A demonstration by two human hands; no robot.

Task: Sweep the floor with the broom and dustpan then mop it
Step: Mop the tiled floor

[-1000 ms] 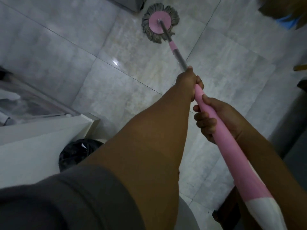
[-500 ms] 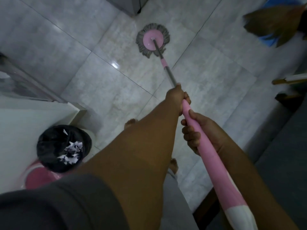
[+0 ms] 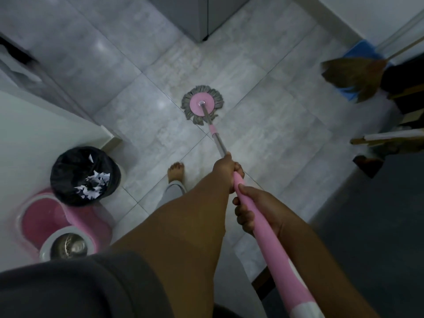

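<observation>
— While the mop head lies flat on the floor, where are the hands?

— Both are on the mop handle. The left hand is the forward one, its fingers wrapped round the pole where the pink sleeve gives way to bare metal. The right hand grips the pink part just behind it, thumb on top and fingers curled underneath.

— And the mop head itself?

— It's out in the middle of the floor, on a grout line between tiles, with grey strands fanned round a pink disc. The handle slants from it back toward the person.

— The broom and dustpan?

— They're over at the right edge of the floor, by the wall. The broom has its bristles across the blue dustpan, and both are well apart from the hands.

— Anything along the left edge?

— A bin with a black liner stands by the corner of the white wall, with white paper scraps inside. Just beside it, on the near side, is the pink mop bucket with its metal spinner basket. One bare foot is planted between the bin and the handle.
</observation>
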